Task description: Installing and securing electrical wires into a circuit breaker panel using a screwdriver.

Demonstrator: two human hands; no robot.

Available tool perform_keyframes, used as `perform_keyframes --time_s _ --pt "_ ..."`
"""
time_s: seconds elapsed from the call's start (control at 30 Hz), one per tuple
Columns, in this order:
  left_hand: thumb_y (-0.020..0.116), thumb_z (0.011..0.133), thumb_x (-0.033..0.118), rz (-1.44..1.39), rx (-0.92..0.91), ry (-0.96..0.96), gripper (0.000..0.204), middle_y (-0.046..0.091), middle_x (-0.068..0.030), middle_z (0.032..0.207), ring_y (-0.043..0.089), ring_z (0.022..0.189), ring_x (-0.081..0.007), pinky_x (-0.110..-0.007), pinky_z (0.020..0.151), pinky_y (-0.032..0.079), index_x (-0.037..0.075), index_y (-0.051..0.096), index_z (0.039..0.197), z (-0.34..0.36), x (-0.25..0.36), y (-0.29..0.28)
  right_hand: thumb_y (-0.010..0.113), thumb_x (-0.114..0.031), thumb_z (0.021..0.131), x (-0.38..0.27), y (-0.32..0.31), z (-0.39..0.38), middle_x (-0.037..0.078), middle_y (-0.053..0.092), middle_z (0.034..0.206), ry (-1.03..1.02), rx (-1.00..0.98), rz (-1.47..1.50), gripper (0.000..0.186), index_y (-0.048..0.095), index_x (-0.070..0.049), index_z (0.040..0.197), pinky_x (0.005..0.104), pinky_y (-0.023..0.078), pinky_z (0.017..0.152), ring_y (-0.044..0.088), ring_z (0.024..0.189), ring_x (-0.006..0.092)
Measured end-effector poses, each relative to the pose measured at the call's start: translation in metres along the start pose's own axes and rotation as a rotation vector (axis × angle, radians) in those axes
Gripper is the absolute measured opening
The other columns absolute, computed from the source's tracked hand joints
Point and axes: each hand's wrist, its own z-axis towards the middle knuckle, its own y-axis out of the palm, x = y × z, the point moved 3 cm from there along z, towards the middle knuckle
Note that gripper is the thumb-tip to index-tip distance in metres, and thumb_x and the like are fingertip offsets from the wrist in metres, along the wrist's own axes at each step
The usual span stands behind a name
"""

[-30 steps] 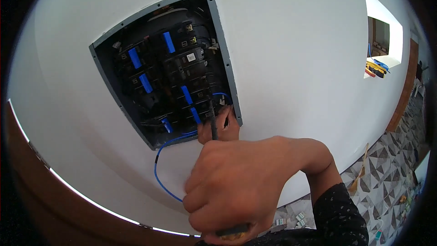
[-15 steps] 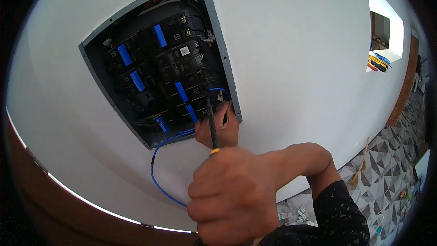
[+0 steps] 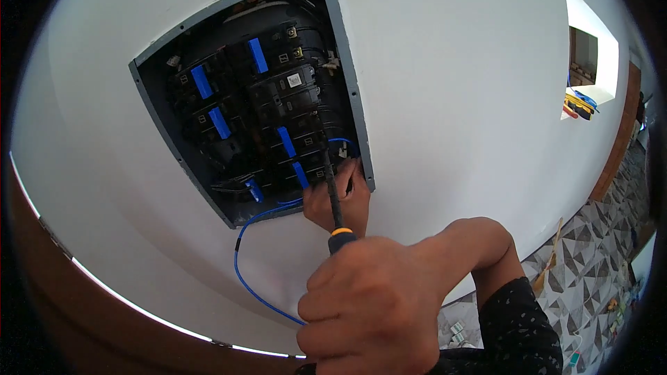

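Observation:
My right hand is wrapped round the black-and-yellow handle of a screwdriver, whose dark shaft reaches up to a terminal among black breakers with blue toggles. My left hand is behind the shaft at the lower right of the recessed grey panel box, fingers closed on a short blue wire by the inner edge. A longer blue wire hangs in a loop below the box and passes behind my right hand.
On the right, a bright wall recess holds yellow, blue and red-handled tools. A brown door frame stands past it. A broom and small boxes lie on the patterned tile floor at lower right.
My right hand has shifted down and right, showing more of the screwdriver's shaft and its yellow-ringed handle. My left hand stays at the box's lower right corner.

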Motion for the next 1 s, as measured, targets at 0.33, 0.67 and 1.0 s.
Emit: perform_keyframes --time_s 0.33,0.67,1.0 --pt "0.078 0.077 0.008 -0.002 -0.017 0.004 0.011 0.073 -0.0083 0.080 0.071 0.071 -0.0223 -0.029 0.066 0.053 0.011 0.078 0.087 0.001 0.002 0.000 0.065 -0.021 0.086 -0.005 -0.001 -0.001 0.001 0.040 0.062 -0.006 -0.015 -0.185 0.035 0.045 -0.011 0.059 0.0300 0.034 0.043 0.047 0.051 0.0157" --pt "0.077 0.079 0.009 -0.042 -0.084 -0.017 0.010 0.073 -0.0098 0.083 0.071 0.076 -0.0239 -0.032 0.072 0.052 0.010 0.077 0.089 0.001 0.005 -0.004 0.066 -0.016 0.084 -0.001 -0.001 -0.002 0.003 0.045 0.062 0.113 -0.095 0.090 0.033 0.047 -0.010 0.059 0.0316 0.037 0.044 0.051 0.051 0.0197" --pt "0.076 0.080 0.011 -0.006 -0.152 -0.025 0.010 0.073 -0.0090 0.086 0.071 0.082 -0.0232 -0.036 0.083 0.050 0.010 0.076 0.091 -0.003 0.003 0.000 0.071 -0.026 0.077 -0.001 0.028 -0.019 0.005 0.046 0.057 0.170 0.272 -0.095 0.030 0.054 -0.008 0.060 0.0360 0.034 0.041 0.047 0.046 0.0240"
